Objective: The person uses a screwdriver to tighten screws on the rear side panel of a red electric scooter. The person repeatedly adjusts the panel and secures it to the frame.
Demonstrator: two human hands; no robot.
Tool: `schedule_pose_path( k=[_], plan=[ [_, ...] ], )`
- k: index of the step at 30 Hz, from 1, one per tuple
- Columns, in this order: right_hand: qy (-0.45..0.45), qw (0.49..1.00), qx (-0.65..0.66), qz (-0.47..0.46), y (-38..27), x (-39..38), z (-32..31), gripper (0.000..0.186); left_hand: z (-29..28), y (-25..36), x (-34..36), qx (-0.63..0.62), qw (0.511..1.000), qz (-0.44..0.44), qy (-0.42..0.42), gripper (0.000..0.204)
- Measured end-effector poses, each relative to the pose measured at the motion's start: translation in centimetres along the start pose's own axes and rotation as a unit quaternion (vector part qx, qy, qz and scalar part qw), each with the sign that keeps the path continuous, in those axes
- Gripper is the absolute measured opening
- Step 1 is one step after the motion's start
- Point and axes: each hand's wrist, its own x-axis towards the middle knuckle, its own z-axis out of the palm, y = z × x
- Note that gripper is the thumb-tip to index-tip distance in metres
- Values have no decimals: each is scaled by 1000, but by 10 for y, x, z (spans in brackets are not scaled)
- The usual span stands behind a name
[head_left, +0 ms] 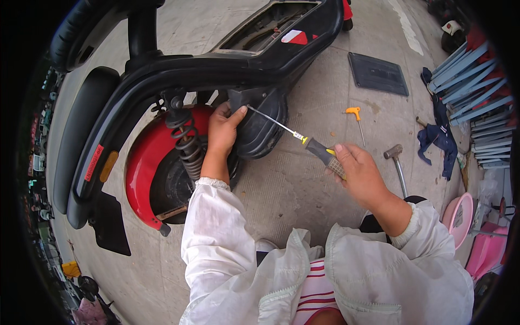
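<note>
My right hand [357, 172] is wrapped round the grey and yellow handle of a screwdriver [319, 151]. Its long metal shaft slants up and left, and the tip meets a black plastic cover [261, 127] low on an electric scooter [179, 70]. My left hand [222, 131] is beside that tip, thumb against the cover's near edge and fingers curled. What those fingers grip, if anything, is hidden. Left of this hand are a black coil-spring shock absorber [188, 149] and the red rear fender [145, 168] over the wheel.
On the concrete floor to the right lie an orange-handled tool [355, 115], a hammer [397, 165] and a flat black panel [378, 73]. Dark cloth [441, 138] lies by stacked grey-blue metal stools [476, 81]. A pink basin [459, 219] stands at the lower right.
</note>
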Motion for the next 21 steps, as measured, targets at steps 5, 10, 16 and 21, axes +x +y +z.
schedule_pose_path(
  k=[5,10,16,21],
  plan=[
    [-16,999,-28,-34,9,0,1,37,0,-1,2,-1,1000,0,-11,31],
    [-40,999,28,22,-1,0,0,43,-1,1,0,-4,1000,3,-16,31],
    [-24,998,-45,-46,15,3,4,46,2,2,0,-5,1000,-4,-14,31],
    [-26,998,-64,12,6,5,6,43,1,-2,1,4,1000,11,-11,33]
  ],
)
